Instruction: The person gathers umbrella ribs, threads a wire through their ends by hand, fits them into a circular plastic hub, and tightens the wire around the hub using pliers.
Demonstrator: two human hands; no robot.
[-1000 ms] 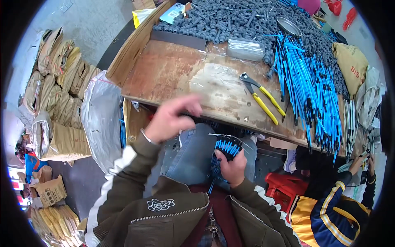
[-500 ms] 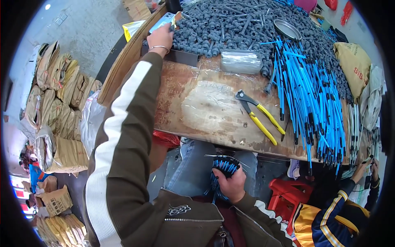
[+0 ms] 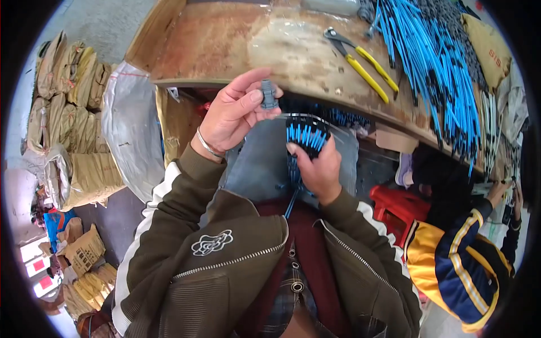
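Note:
My left hand (image 3: 227,115), palm turned up, pinches a small grey ribbed plastic fitting (image 3: 269,94) between thumb and fingers, just off the table's front edge. Over my lap, my right hand (image 3: 322,173) is closed round a bundle of thin blue tubes with black ends (image 3: 306,136), its tips facing away from me. A thin pale strip curves along the far side of this bundle; what it is I cannot make out. The two hands are apart, the left one farther forward.
Pliers with yellow handles (image 3: 363,66) lie on the wooden table (image 3: 225,39). A heap of blue tubes (image 3: 431,84) covers the table's right side. Brown sacks (image 3: 73,124) stand at left. To the right are a red stool (image 3: 391,211) and a co-worker's sleeve (image 3: 465,267).
My left hand has drawn back from the table's far left corner toward me and now holds the grey fitting. My right hand keeps the bundle. The view has tipped down toward my lap.

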